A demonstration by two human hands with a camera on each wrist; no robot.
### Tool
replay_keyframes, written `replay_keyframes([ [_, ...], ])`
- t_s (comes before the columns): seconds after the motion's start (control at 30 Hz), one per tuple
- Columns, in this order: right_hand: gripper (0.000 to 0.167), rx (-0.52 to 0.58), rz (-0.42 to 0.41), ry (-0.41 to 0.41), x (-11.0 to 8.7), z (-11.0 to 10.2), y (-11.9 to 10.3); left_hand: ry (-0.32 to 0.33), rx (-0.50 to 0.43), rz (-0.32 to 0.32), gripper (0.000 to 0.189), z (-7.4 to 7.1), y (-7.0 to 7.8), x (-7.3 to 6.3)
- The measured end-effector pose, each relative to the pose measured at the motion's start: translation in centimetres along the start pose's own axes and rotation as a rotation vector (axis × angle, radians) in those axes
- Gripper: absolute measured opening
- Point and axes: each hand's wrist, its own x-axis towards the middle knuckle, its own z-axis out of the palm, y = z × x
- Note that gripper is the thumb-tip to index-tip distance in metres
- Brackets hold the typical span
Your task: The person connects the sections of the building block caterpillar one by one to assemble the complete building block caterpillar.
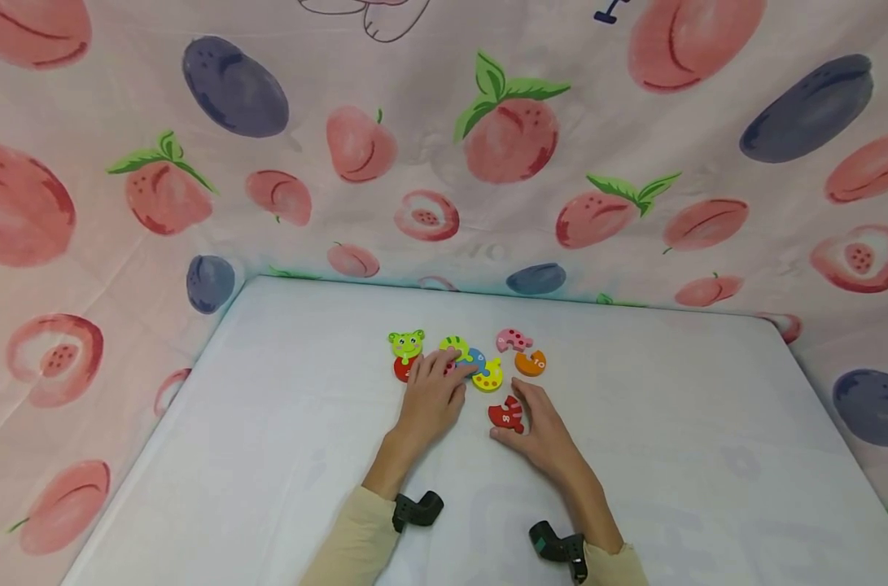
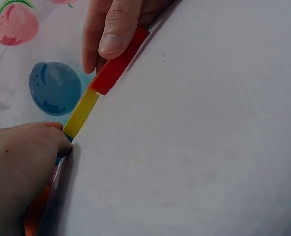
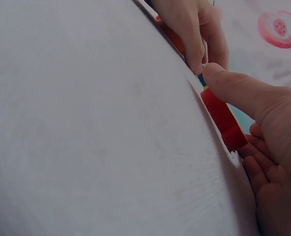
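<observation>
At least nine puzzle pieces [image 1: 490, 379] lie well inside the edges of the worktop [image 1: 707, 439], with room both sides; the left hand [image 1: 427, 400] rests straight fingers on several, the right hand [image 1: 548, 433] curls fingers round the red piece [image 1: 502, 417].

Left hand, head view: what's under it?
Parts of a red piece, a pink piece and a blue piece show around the left hand; the rest beneath is covered.

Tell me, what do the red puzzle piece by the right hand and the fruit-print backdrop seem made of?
Red puzzle piece: probably painted wood, possibly plastic; its edge looks thick, smooth and evenly coloured.
Fruit-print backdrop: likely thin printed fabric, matte-looking; soft creases suggest cloth, though plastic sheeting is possible.
</observation>
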Motion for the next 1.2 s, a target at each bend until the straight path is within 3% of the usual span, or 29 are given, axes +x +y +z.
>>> replay_keyframes([
  [0.27,0.085,-0.002,-0.017,0.014,0.0,0.0,0.1,0.019,-0.016,-0.019,0.030,-0.1,0.3,0.1],
  [0.5,0.082,-0.011,-0.022,0.013,-0.1,0.0,0.1,0.013,-0.009,-0.088,0.027,-0.5,0.7,0.2],
  [0.8,0.082,-0.015,-0.022,0.009,-0.1,-0.1,0.1,-0.002,0.011,-0.166,0.038,-0.8,1.2,0.3],
  [1.2,0.081,-0.018,-0.023,0.014,-0.1,-0.1,0.0,0.012,0.008,-0.177,0.039,-0.6,1.3,0.3],
])
